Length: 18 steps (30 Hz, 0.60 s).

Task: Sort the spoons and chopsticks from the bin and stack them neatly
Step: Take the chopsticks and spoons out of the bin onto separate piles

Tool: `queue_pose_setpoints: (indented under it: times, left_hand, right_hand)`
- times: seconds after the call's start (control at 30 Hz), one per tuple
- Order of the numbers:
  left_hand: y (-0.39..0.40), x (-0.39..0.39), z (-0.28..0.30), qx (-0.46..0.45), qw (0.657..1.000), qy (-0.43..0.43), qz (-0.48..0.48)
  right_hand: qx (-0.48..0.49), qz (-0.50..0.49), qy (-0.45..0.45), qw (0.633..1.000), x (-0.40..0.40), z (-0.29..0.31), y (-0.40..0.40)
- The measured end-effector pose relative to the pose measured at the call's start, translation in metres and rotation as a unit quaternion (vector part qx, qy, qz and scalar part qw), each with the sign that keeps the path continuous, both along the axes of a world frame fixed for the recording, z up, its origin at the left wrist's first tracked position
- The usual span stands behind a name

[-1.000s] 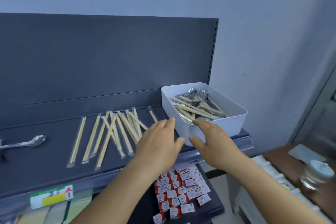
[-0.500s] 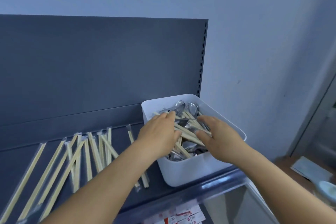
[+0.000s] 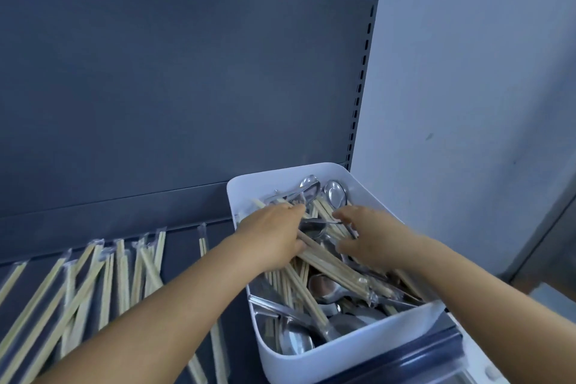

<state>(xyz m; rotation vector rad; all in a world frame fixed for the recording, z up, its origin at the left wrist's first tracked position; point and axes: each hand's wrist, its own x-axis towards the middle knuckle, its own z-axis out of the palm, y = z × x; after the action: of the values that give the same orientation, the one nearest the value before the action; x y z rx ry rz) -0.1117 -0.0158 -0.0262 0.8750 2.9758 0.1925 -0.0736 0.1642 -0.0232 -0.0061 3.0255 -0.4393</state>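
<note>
Shelving in dark grey carries the work: a shelf (image 3: 187, 246) with wrapped chopsticks (image 3: 124, 265) already laid out in a loose fan to the left, and a white bin (image 3: 352, 352) at its right end. That bin holds a tangle of wrapped chopstick pairs (image 3: 330, 268) lying across steel spoons (image 3: 335, 196), with more spoons and flat metal handles at the near end. Both hands are inside it. The left hand (image 3: 271, 237) curls its fingers round a chopstick pair; the right hand (image 3: 371, 237) seems to pinch a thin spoon handle, though its fingertips are hidden. Judged from this, lifting goes best one kind at a time, drawn out lengthwise so crossed pieces do not drag others over the rim.
</note>
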Motion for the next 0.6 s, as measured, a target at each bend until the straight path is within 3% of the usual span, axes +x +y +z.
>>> queue_pose_setpoints:
  times: [0.23, 0.6]
  left_hand:
    - [0.004, 0.015, -0.006, -0.015, 0.999, -0.009, 0.044]
    - [0.033, 0.051, -0.004, -0.058, 0.978, -0.027, 0.199]
  right_hand:
    - [0.058, 0.076, -0.027, 0.995, -0.023, -0.008, 0.007]
    - [0.084, 0.139, -0.02, 0.987, -0.03, -0.017, 0.021]
